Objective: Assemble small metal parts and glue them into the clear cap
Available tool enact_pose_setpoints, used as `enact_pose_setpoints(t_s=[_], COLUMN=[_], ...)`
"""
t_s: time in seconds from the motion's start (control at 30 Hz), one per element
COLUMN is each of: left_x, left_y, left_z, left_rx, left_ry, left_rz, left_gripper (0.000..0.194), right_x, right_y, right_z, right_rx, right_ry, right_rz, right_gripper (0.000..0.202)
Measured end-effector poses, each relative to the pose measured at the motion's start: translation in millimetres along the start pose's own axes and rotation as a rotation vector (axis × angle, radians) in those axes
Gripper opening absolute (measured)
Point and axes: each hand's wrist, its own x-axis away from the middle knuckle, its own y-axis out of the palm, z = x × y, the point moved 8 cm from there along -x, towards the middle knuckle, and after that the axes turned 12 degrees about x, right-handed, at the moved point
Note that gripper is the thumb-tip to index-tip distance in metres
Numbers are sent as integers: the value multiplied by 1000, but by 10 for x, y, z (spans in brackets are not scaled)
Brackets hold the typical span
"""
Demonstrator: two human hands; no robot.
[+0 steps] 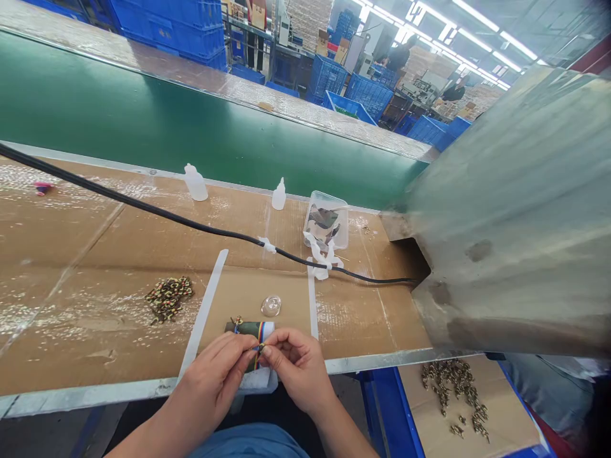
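Observation:
My left hand (220, 367) and my right hand (296, 367) meet at the table's front edge, both closed in a pinch. Between their fingertips is a small dark-and-yellow piece (261, 347), too small to name surely. Right behind and beneath it lies a dark green roll (245, 328) with a striped red, yellow and blue band (262, 329) and a white end. Another small dark-and-yellow piece (237, 322) sits on the roll's left end. Under my hands, a white pad (258, 380) shows at the edge. A small clear round dish (272, 306) rests just beyond the roll.
A pile of small patterned pieces (169, 298) lies left; more gold-brown pieces (451, 381) lie on cardboard lower right. A black cable (210, 229) crosses the table. Behind it stand two white bottles (195, 183) and a clear tub (326, 219). A metal housing (515, 222) blocks the right.

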Motion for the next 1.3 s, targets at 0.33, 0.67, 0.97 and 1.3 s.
enact_pose_setpoints(t_s=[0.33, 0.67, 0.97, 1.3], left_x=[-6, -18, -56, -29], left_y=[13, -12, -56, -18], left_z=[-12, 1, 20, -1], left_rx=[17, 39, 9, -5], left_ry=[-10, -23, -3, -5], left_rz=[-1, -2, 26, 18], left_gripper=[18, 17, 16, 16], right_x=[7, 4, -2, 4], right_y=[-36, -27, -8, -6], right_z=[-78, -6, 64, 89], right_rx=[134, 66, 1, -33], right_ry=[-113, -71, 27, 10], right_rz=[24, 15, 2, 2], right_gripper=[11, 14, 25, 19])
